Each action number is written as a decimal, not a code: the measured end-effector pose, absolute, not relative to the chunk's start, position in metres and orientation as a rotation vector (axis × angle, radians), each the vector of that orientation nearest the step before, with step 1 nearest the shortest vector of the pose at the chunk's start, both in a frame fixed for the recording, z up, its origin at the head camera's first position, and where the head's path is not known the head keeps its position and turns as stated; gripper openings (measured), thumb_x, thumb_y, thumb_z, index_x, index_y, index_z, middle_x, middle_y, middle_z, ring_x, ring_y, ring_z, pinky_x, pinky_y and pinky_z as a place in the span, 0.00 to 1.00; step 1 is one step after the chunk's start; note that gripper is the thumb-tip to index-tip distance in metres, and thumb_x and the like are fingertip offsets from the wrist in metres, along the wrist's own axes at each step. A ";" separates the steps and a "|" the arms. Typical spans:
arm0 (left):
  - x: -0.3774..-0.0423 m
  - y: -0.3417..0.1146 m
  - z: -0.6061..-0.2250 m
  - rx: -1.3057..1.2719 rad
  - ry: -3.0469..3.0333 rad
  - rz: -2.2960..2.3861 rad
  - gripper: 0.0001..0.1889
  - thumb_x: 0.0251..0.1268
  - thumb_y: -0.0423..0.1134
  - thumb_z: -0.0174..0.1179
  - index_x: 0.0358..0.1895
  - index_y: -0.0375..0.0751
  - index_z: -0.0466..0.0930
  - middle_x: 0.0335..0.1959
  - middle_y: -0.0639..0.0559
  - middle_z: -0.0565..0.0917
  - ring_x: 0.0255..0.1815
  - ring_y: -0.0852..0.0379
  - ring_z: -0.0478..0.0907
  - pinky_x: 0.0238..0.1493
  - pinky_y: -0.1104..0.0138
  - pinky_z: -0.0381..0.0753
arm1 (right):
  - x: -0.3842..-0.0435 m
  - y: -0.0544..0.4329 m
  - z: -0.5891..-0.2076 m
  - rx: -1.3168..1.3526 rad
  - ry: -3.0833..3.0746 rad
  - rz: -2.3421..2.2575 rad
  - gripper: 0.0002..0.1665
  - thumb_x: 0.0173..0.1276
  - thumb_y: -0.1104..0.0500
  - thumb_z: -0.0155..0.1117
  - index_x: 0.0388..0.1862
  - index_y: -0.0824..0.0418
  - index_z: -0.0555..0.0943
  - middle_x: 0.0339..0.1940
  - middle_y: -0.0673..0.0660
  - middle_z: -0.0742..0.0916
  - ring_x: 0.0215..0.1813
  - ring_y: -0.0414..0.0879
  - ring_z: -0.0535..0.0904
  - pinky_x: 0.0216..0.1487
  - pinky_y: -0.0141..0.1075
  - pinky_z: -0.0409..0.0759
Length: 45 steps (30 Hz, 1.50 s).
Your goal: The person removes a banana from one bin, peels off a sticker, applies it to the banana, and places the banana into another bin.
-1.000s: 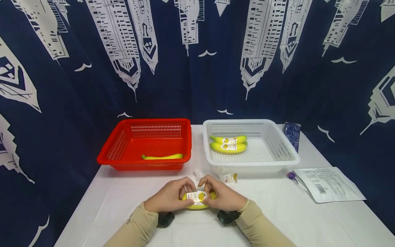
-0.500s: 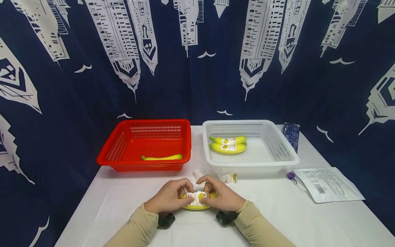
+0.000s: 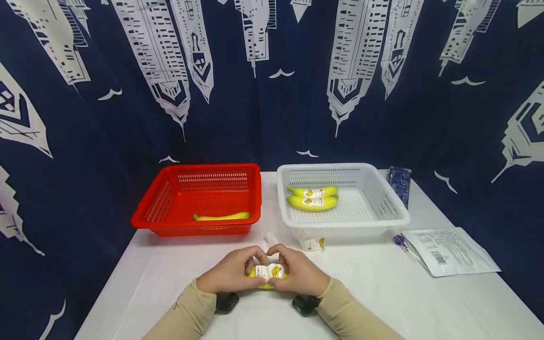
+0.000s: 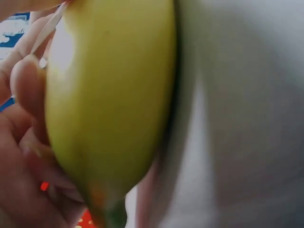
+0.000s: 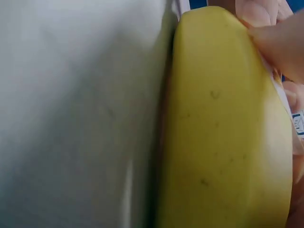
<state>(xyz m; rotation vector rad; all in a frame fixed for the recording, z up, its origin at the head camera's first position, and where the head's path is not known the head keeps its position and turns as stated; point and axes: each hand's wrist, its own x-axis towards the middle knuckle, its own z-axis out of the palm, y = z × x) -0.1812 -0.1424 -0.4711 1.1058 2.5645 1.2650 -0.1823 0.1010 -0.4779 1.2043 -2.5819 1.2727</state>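
A yellow banana (image 3: pixel 265 285) lies crosswise low over the table in the head view, with a white printed label (image 3: pixel 269 271) on its upper side. My left hand (image 3: pixel 233 271) holds its left part, fingers curled behind it and thumb at the label's lower edge. From the other side my right hand (image 3: pixel 302 273) grips it, thumb near the label's right part and index finger arched over. The banana (image 4: pixel 109 95) fills much of the left wrist view, its greenish stem end downward. In the right wrist view, fingertips (image 5: pixel 266 35) press at the label's edge beside the banana (image 5: pixel 218 118).
A red basket (image 3: pixel 146 222) with one banana (image 3: pixel 222 216) stands back left. Beside it, a white basket (image 3: pixel 348 225) holds two labelled bananas (image 3: pixel 312 203). Loose wrappers (image 3: pixel 313 244), a purple lollipop (image 3: pixel 399 240), a white pouch (image 3: pixel 450 252) and a blue packet (image 3: pixel 399 184) lie around.
My right hand has slid left along the banana, bringing both thumbs closer together at the label. The left hand stays nearly where it was. The head view has shifted slightly.
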 end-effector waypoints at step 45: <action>-0.182 -0.152 -0.467 1.110 2.822 1.053 0.11 0.55 0.53 0.78 0.41 0.59 0.93 0.41 0.72 0.82 0.39 0.71 0.77 0.41 0.73 0.77 | -0.188 0.117 -0.469 1.323 -2.588 1.088 0.11 0.60 0.57 0.79 0.43 0.53 0.92 0.38 0.43 0.87 0.41 0.33 0.80 0.46 0.29 0.79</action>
